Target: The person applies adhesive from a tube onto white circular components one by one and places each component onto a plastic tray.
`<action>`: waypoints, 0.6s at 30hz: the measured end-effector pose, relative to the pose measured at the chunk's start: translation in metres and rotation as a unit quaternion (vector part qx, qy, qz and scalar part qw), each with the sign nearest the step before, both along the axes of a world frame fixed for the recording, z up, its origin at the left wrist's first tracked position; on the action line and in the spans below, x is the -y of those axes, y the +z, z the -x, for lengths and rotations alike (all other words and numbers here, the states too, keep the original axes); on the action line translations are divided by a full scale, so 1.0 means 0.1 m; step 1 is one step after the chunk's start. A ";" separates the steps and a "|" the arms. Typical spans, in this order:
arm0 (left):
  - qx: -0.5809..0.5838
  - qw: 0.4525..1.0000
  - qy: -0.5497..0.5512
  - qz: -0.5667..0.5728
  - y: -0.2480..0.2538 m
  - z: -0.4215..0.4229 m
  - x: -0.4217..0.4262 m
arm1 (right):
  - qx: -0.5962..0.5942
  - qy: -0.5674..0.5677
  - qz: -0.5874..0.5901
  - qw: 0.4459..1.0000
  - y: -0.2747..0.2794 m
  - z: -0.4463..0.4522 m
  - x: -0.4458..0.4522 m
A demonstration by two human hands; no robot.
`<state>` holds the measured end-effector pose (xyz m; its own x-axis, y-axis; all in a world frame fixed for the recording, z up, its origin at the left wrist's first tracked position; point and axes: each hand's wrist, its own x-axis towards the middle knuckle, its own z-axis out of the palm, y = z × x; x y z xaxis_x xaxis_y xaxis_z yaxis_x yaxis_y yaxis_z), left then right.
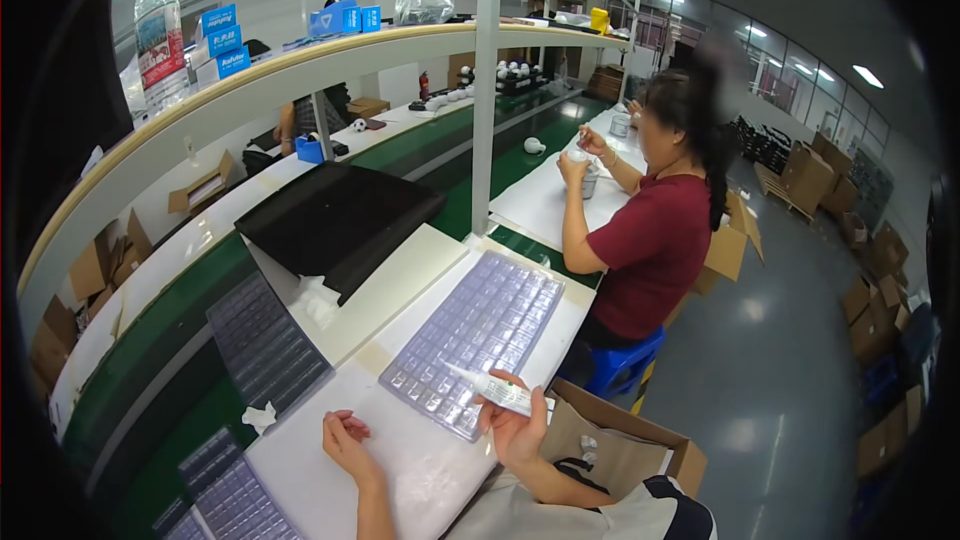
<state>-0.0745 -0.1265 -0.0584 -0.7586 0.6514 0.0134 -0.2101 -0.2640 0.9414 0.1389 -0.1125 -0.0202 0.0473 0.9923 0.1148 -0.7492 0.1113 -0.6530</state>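
My right hand (518,427) is closed round a white tube (508,393) with a long pointed nozzle, which points left over the near end of a clear plastic tray (480,335). The tray has many small compartments and lies on the white worktop (400,440). Left of it, my left hand (347,437) hovers over or rests on the worktop, its fingers curled together; whether anything is between them is too small to make out. A crumpled white tissue (260,417) lies beyond my left hand.
Darker compartment trays (268,340) stand at the left beside a green conveyor (160,370). A black sheet (335,215) lies ahead. A metal post (487,90) rises behind the tray. A co-worker (650,230) sits at the right; an open carton (690,465) is near my right arm.
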 end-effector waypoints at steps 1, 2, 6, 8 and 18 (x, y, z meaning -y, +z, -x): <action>-0.002 1.000 -0.001 -0.003 0.00 0.00 0.00 | 0.001 0.000 0.004 1.000 -0.01 -0.02 0.02; -0.005 1.000 -0.001 -0.005 0.01 0.00 0.00 | -0.003 -0.004 0.009 1.000 -0.01 -0.04 0.03; -0.019 1.000 0.000 0.003 0.04 -0.02 -0.01 | 0.003 -0.021 0.027 0.999 0.04 -0.14 0.02; -0.043 0.999 0.004 0.016 0.02 -0.01 0.00 | 0.026 -0.031 0.042 0.998 0.05 -0.14 0.04; -0.011 1.000 -0.029 -0.004 -0.01 0.02 -0.02 | 0.105 -0.071 -0.027 0.992 0.07 -0.06 0.07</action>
<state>-0.0761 -0.1243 -0.0596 -0.7188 0.6943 0.0343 -0.2048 -0.2586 0.9440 0.1453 -0.1194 -0.0135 0.1559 0.9692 0.1907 -0.5711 0.2460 -0.7831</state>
